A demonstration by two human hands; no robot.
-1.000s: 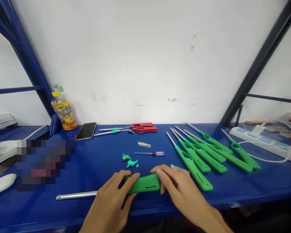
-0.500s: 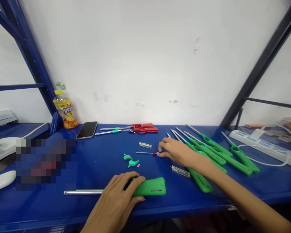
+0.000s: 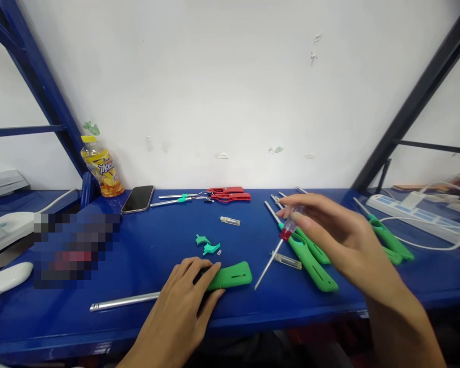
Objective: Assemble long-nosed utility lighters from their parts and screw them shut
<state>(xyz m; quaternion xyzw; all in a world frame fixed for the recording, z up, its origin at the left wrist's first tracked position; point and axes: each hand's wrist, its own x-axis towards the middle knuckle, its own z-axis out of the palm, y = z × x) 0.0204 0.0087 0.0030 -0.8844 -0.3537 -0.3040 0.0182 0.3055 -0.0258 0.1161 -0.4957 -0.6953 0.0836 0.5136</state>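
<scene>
My left hand (image 3: 187, 301) is closed around a green long-necked lighter (image 3: 233, 276) at the table's front; its metal tube points left. Raised above the table, my right hand (image 3: 337, 240) pinches a screwdriver (image 3: 285, 233) by its clear and red handle, the tip slanting down to the left. Beneath the screwdriver lies a clear lighter fuel tank (image 3: 287, 260). A second clear tank (image 3: 230, 221) rests farther back. Two teal triggers (image 3: 211, 248) and a tiny metal piece (image 3: 219, 252) lie just beyond my left hand.
Several green lighters (image 3: 314, 266) lie at right, partly behind my right hand. Opened red lighters (image 3: 230, 196) lie by the wall. A phone (image 3: 138, 199) and a drink bottle (image 3: 103, 171) stand at back left. A white power strip (image 3: 417, 217) is far right, near another person's hand.
My right hand has lifted the screwdriver off the table and brought it right and toward me. The lighter in my left hand has tilted slightly, its tube end lower left.
</scene>
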